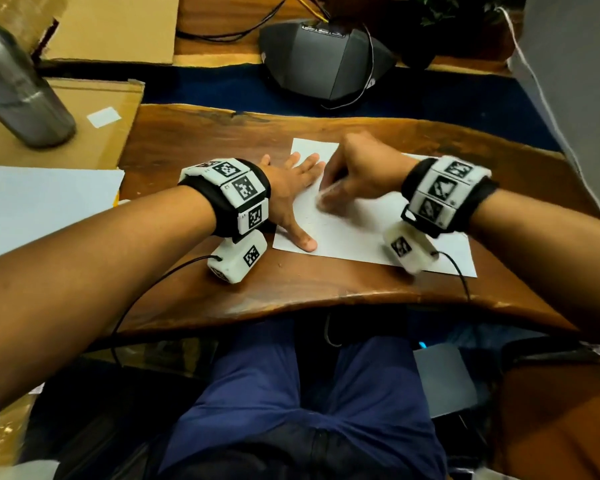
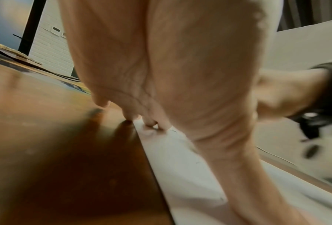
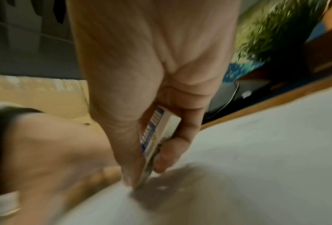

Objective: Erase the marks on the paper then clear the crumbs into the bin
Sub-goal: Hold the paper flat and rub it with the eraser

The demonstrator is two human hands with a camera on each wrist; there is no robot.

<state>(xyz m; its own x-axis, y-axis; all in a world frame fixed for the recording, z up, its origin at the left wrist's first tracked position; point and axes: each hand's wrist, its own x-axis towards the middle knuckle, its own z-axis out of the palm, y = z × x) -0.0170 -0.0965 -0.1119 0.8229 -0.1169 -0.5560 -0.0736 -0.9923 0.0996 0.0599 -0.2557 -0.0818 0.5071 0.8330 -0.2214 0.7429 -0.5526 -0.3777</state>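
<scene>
A white sheet of paper [image 1: 361,233] lies on the wooden desk [image 1: 194,140] in front of me. My left hand [image 1: 293,188] lies flat on the sheet's left edge, fingers spread and thumb near the front corner. My right hand [image 1: 347,174] pinches a white eraser [image 3: 157,137] with a blue printed sleeve between thumb and fingers, its tip down on the paper [image 3: 257,152] beside the left hand's fingers. The right hand is motion-blurred. In the left wrist view the fingertips [image 2: 151,124] press where the paper [image 2: 190,175] meets the wood. Faint marks show mid-sheet. No bin is in view.
A metal bottle [image 1: 18,88] stands on cardboard [image 1: 94,133] at the far left. A dark grey conference device [image 1: 323,60] with cables sits behind the desk. Another white sheet [image 1: 42,202] lies at the left. The desk's front edge curves just above my lap.
</scene>
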